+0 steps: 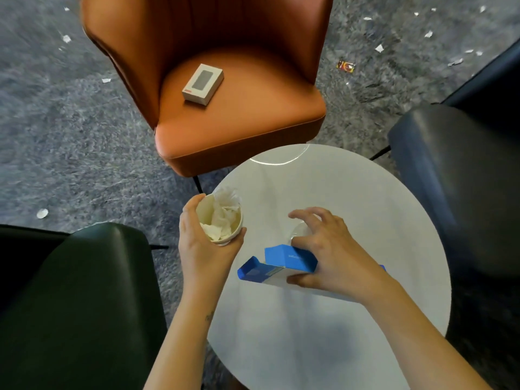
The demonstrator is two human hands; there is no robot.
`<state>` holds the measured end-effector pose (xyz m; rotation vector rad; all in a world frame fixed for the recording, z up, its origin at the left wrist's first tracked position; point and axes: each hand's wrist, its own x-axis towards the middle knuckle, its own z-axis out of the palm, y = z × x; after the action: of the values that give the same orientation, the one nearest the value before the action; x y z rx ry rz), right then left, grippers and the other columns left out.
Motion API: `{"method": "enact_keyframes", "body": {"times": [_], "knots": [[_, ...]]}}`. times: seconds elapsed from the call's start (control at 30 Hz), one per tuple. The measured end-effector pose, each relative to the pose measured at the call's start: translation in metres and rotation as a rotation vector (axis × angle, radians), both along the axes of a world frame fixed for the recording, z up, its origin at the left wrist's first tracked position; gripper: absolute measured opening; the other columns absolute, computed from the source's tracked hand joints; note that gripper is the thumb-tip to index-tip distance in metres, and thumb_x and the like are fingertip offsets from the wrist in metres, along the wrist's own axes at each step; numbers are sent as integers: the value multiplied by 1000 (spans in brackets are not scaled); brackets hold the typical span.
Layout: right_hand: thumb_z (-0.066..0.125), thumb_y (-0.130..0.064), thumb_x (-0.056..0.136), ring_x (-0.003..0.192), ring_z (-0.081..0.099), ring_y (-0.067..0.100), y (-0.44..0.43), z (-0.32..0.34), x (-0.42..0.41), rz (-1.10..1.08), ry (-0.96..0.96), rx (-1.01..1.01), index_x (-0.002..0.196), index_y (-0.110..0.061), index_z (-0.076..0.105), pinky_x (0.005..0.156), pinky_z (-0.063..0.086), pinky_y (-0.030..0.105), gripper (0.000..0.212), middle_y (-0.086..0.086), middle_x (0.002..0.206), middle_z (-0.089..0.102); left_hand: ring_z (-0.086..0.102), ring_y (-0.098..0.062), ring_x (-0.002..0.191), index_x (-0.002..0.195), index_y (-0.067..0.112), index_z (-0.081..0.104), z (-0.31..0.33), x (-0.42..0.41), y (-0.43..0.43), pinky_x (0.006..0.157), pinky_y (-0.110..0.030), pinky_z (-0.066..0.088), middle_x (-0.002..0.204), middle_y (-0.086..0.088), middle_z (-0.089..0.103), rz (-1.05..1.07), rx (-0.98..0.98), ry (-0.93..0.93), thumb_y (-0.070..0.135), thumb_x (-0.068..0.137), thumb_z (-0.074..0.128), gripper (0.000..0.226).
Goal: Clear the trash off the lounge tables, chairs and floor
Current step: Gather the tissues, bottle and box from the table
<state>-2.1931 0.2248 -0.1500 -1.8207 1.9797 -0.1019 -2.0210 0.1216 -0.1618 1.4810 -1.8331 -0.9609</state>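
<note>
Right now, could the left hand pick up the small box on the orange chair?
Probably not yet: the left hand grips a paper cup stuffed with tissue, so its fingers are taken. Nothing covers the box.

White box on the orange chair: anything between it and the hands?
Nothing visible does. The white box lies alone on the orange chair seat, past the table edge. Both hands are full: left hand holds a paper cup, right hand a blue carton.

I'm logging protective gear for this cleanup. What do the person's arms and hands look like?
The left hand and right hand are ungloved; both forearms are bare, with no sleeves in view. No watch or rings show. A small dark mark sits on the left forearm.
</note>
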Motion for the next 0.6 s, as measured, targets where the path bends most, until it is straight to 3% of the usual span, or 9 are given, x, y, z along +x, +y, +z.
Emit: {"method": "enact_keyframes", "body": {"times": [0.13,0.27,0.4,0.53,0.6], "knots": [[71,-54,66,113,35,18,-2,-11,2,-40,22,-99,94,-21,64,84,25,28,44,-2,126,43,48,-14,109,127,23,41,-6,7,-4,84,-22,43,123,0,49,8,11,7,20,66,84,74],[82,-50,53,81,55,26,-4,-13,3,-6,86,-242,81,-14,67,68,36,31,48,2,89,60,49,-14,109,123,31,39,-3,15,1,87,-32,48,120,3,49,33,28,43,19,66,83,73],[79,-51,57,66,54,24,-7,-19,5,22,103,-359,77,-10,64,59,41,34,48,2,75,62,47,-10,108,124,29,39,6,26,10,82,-17,42,123,4,47,103,-27,35,22,64,84,76],[72,-50,63,52,51,21,-8,-16,15,50,11,-373,74,-10,62,53,44,32,43,1,63,63,47,-8,108,125,28,39,19,42,27,78,-9,37,121,4,48,199,-77,44,25,64,85,76],[77,-47,63,49,52,19,-7,-12,21,92,-25,-361,77,-10,63,49,45,30,42,2,65,66,48,-9,109,128,23,39,25,50,39,77,-8,36,124,1,49,241,-83,44,26,64,85,79]]}}
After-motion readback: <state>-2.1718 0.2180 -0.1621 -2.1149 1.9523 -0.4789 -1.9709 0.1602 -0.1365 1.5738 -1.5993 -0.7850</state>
